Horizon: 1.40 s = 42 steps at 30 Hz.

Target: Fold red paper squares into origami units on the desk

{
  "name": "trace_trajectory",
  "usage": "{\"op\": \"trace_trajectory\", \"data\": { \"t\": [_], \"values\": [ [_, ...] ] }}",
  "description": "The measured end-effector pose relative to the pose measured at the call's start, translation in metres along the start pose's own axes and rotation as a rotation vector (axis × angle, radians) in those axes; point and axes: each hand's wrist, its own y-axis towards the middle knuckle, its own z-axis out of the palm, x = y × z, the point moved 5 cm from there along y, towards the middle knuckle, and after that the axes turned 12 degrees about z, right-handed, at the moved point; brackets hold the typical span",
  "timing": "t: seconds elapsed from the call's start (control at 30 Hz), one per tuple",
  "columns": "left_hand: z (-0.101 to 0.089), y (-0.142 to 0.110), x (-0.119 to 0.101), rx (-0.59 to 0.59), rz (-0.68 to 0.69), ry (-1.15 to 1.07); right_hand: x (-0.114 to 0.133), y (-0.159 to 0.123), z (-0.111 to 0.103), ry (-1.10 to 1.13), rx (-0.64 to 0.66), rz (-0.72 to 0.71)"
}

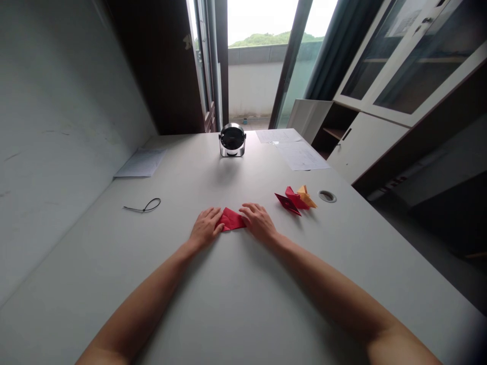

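Note:
A piece of red folded paper [232,220] lies on the white table between my two hands, its top rising to a blunt peak. My left hand [206,225] rests palm down over the paper's left end, fingers extended and the thumb at its lower left edge. At the right end, my right hand [260,222] lies palm down with its fingers stretched forward and slightly apart, its inner side touching the paper. Part of each end of the paper is hidden under the hands.
Folded paper shapes stand to the right: a dark red one [288,204], a red one [297,197] and an orange one [306,196]. A black cable tie loop [146,206] lies left. Farther back are a round black device [232,139] on a metal stand and paper sheets [302,155].

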Motion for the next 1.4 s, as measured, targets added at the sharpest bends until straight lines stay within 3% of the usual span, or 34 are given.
{"op": "trace_trajectory", "data": {
  "t": [0.13, 0.3, 0.47, 0.6, 0.73, 1.03, 1.4],
  "values": [
    [0.007, -0.002, 0.003, 0.055, -0.009, 0.012, 0.026, -0.012, 0.008, -0.013, 0.155, -0.212],
    [0.012, -0.005, 0.007, 0.072, -0.046, 0.022, 0.019, -0.015, 0.025, -0.051, 0.327, -0.176],
    [0.011, -0.007, 0.019, 0.067, -0.057, 0.029, 0.006, -0.008, 0.024, -0.061, 0.297, -0.135],
    [-0.005, -0.005, 0.029, -0.038, -0.106, 0.016, 0.004, -0.005, 0.021, -0.085, 0.304, -0.123],
    [-0.018, -0.003, 0.022, -0.109, -0.066, -0.086, 0.002, -0.004, 0.018, -0.068, 0.258, -0.101],
    [-0.019, 0.0, 0.003, -0.018, 0.065, -0.085, 0.008, -0.004, 0.01, 0.023, 0.114, -0.141],
    [-0.019, 0.0, 0.001, -0.023, 0.075, -0.086, 0.008, -0.003, 0.008, 0.08, 0.068, -0.173]
  ]
}}
